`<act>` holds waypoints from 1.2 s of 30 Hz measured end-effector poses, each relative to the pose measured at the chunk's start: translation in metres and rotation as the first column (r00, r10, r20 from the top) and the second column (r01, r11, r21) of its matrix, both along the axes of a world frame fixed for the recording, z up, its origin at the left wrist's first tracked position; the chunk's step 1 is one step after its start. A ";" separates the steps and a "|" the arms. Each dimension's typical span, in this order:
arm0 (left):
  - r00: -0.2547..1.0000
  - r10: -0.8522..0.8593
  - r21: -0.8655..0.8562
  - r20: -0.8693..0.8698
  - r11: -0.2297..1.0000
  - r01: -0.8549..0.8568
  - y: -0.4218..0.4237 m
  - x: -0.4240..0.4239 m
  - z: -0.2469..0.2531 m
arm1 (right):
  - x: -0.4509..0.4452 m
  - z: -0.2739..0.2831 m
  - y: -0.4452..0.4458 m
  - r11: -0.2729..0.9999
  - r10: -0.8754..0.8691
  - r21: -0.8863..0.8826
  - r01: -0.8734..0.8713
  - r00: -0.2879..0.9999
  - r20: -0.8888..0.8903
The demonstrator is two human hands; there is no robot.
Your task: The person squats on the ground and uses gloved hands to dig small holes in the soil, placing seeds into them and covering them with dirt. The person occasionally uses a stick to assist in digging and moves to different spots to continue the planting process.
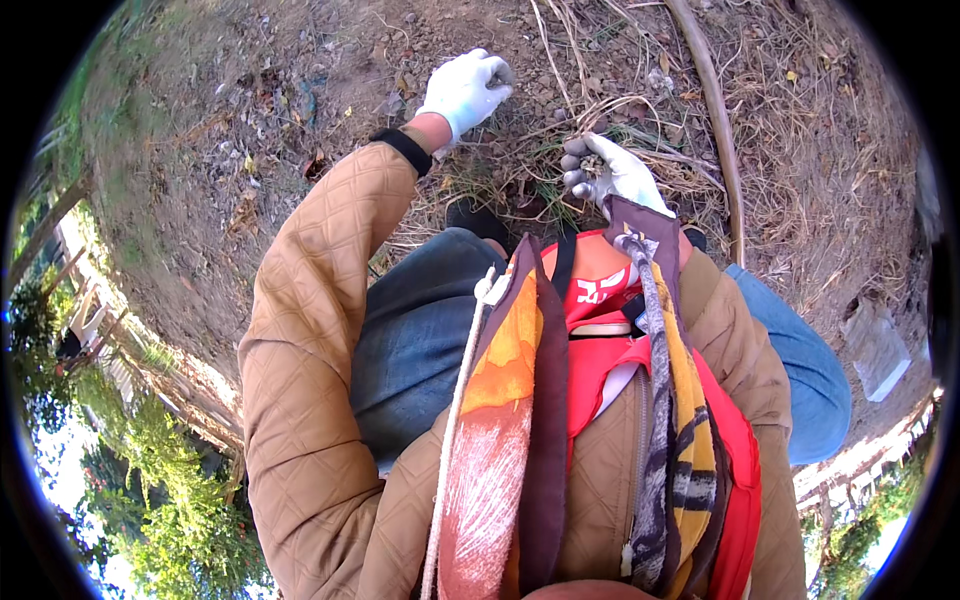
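My left hand [466,91], in a white glove with a black band at the wrist, hovers above the bare soil with its back up. Its thumb and fingers curl towards each other; whether something small is pinched there cannot be made out. In a white glove with grey fingers, my right hand [611,169] is cupped palm up near my knees. Several small pale brown pieces [594,166], perhaps seeds or pods, lie in that palm. Green grass and dry stalks [551,169] are on the ground between and below both hands.
A long wooden pole [716,112] lies on the ground right of my right hand. Dry straw [810,112] spreads beyond it. A patterned scarf [499,360] and a red cloth garment [596,292] hang before me. A pale block [877,349] sits at the far right.
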State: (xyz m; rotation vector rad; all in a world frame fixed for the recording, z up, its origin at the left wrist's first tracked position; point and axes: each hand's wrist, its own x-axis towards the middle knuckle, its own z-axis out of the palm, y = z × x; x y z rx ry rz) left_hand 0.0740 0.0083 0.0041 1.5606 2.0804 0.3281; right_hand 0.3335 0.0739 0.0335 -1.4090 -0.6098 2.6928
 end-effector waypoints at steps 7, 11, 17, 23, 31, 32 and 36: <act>0.986 0.086 -0.059 0.145 0.995 -0.078 -0.003 0.005 0.008 | -0.002 0.009 0.000 0.996 -0.051 -0.073 0.051 0.999 -0.001; 0.983 0.113 -0.020 0.146 0.994 -0.111 -0.008 -0.002 -0.005 | -0.001 0.009 0.000 0.994 -0.056 -0.092 0.052 0.997 -0.051; 0.930 0.226 -0.065 0.289 0.974 -0.216 -0.007 0.002 0.009 | 0.004 0.005 0.000 0.990 -0.097 -0.114 0.087 0.992 -0.080; 0.798 0.064 -0.065 0.600 0.997 -0.031 -0.010 0.060 0.058 | 0.003 0.008 -0.002 0.993 -0.114 -0.032 0.115 0.993 0.017; 0.995 0.101 -0.077 0.027 0.992 -0.099 0.017 0.025 0.000 | 0.001 0.005 -0.003 0.996 -0.089 -0.009 0.090 0.994 0.064; 0.996 0.076 -0.099 -0.041 0.992 -0.080 0.022 0.026 -0.004 | 0.001 0.004 -0.003 0.995 -0.100 -0.004 0.100 0.993 0.070; 0.976 -0.025 -0.143 -0.215 0.990 -0.006 0.031 0.032 -0.016 | 0.000 0.005 -0.001 0.993 -0.112 -0.014 0.113 0.992 0.061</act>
